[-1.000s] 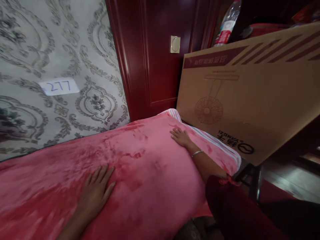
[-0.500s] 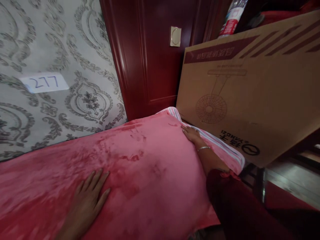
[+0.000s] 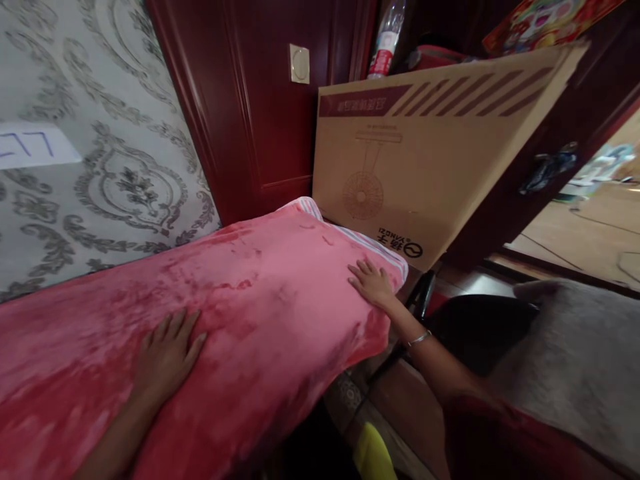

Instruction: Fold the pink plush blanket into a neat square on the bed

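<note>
A pink-and-red plush cloth (image 3: 280, 287) spreads across the lower left and centre of the frame, its far end narrowing toward the middle, where a striped hem (image 3: 373, 247) in white, pink and grey shows along the edge. The cloth's surface carries darker red streaks and patches; its near edge hangs down at bottom centre.

The left hand (image 3: 167, 350) lies palm down on the cloth at lower left of centre, its fingers extended and slightly spread, the thumb angled out to the right; they grasp nothing. The right hand (image 3: 373, 283) rests on the cloth right of centre, near the striped hem, its fingers likewise loose and fanned out, pointing up and left, with nothing in their grip. A silver bracelet (image 3: 419, 338) circles the right wrist, and a dark red sleeve (image 3: 495, 433) covers the arm at lower right.

A cardboard box (image 3: 425, 153) printed with a fan stands at upper right, just beyond the hem, with a plastic bottle (image 3: 385, 43) showing above its top edge. Patterned wallpaper (image 3: 135, 187) fills the upper left, bearing a white paper label (image 3: 40, 147) cut off by the frame. A square switch (image 3: 299, 64) sits on the dark red panel (image 3: 270, 133) at upper centre. A grey cover (image 3: 575, 360) lies at lower right, and something yellow (image 3: 373, 453) pokes in at bottom centre.
</note>
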The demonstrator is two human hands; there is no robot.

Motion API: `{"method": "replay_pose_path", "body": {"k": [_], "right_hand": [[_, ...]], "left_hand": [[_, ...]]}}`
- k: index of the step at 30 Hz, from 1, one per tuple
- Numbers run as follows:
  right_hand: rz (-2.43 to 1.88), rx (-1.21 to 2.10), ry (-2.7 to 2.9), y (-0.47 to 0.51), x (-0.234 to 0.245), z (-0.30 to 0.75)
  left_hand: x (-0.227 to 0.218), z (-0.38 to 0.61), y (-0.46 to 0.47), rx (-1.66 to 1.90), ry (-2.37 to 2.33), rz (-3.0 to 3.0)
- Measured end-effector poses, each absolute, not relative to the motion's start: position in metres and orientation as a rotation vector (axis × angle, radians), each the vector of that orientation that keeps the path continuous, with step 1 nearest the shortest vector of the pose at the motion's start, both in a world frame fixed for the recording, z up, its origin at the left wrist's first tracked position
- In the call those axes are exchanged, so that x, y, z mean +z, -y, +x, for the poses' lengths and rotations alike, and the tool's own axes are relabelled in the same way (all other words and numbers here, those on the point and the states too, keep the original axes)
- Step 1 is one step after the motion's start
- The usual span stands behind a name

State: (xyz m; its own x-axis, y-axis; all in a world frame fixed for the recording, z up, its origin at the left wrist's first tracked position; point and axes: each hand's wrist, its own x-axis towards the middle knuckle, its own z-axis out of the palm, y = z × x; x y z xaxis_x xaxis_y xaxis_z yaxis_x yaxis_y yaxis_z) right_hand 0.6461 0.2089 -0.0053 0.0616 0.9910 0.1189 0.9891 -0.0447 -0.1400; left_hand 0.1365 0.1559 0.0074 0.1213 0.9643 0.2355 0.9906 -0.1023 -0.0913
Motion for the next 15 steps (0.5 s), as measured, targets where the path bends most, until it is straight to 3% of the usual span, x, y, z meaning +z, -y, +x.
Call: {"method": "replay_pose_path", "body": {"k": [15], "right_hand": [[-1.835,-0.229,1.858,-0.232,-0.066,0.754]], "left_hand": [[0.023,0.157,-0.139,-0.076,2.068,-2.173]]}}
